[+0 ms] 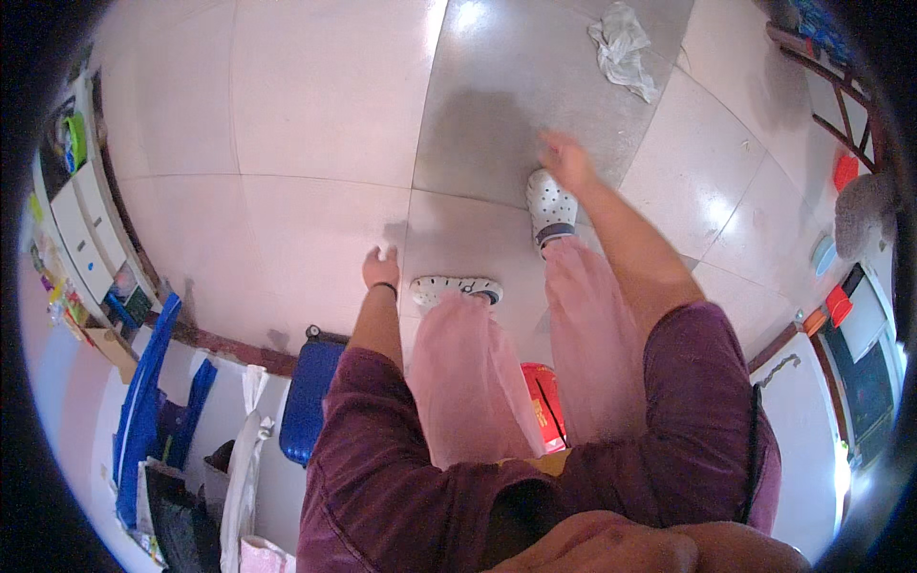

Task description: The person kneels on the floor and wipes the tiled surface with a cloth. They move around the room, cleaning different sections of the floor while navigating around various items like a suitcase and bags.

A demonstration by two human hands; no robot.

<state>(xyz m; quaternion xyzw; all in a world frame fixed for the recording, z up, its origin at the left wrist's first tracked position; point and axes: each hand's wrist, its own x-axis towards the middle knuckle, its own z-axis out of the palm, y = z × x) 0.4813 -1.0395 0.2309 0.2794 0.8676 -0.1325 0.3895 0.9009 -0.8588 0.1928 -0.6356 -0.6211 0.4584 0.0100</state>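
Note:
My left hand (380,268), with a dark band at its wrist, hangs over the tiled floor (322,236) beside one white clog (458,288). Its fingers are loosely bent, thumb apart, and nothing shows in it. My right hand (567,161) is stretched forward, just above the toe of the other white clog (551,200). Slight blur covers its fingers; they look apart and hold nothing that I can see. Farther ahead, a crumpled whitish cloth (622,50) lies on a grey floor tile, apart from both hands.
A blue suitcase (313,394) stands near my left arm, by hanging bags (247,458). White drawers (86,225) line the left wall. Behind my legs is a red bag or box (543,401). A dark wooden frame (831,89) and a grey plush-looking thing (863,215) are at right.

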